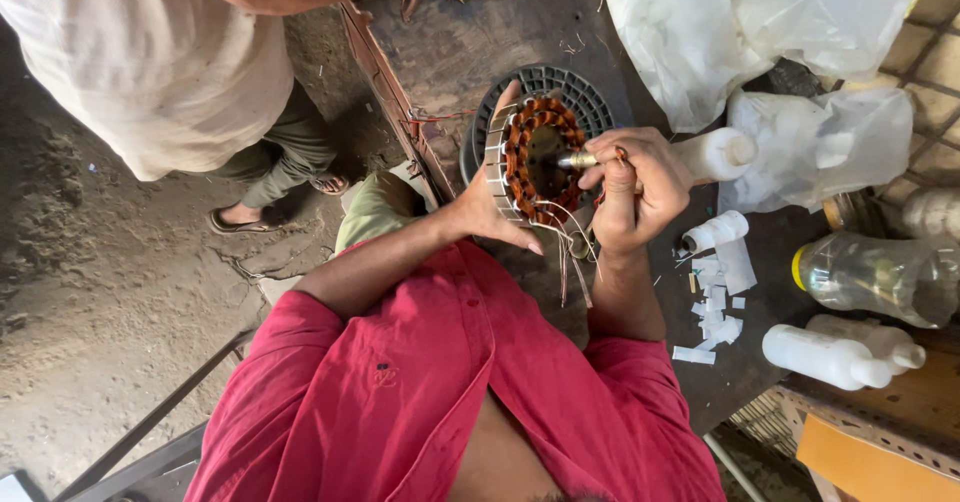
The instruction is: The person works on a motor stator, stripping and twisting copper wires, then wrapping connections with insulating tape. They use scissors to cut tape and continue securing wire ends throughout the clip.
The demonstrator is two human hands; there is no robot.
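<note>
Copper windings ring the inside of a stator [535,162], a round metal core that the person in the red shirt [450,392] holds up on edge over a dark workbench [470,42]. The left hand [485,207] cups the stator from the left and below, fingers spread behind its steel rim and the thumb stretched under it, so the hand is partly open yet has the core firmly in its hold. The right hand [635,187] is curled closed around a small metal tool [580,159], whose tip reaches into the stator's hollow middle; whether the tip touches the windings cannot be told. Thin wires [572,262] trail from the stator's lower edge down between the two wrists.

Just behind the stator lies a dark round fan grille [580,97]. A white bottle [715,152] lies on its side just right of the right hand, and a smaller white bottle [718,230] sits nearer, beside scattered paper scraps [715,307]. Further right lie a clear jar [870,277] with a yellow cap and two more white bottles [825,355]. Crumpled plastic bags [760,32] fill the far right of the bench.

At far left another person stands on the dirt floor [90,312], in a pale shirt [150,62] and sandals [240,222], well apart from the hands.
</note>
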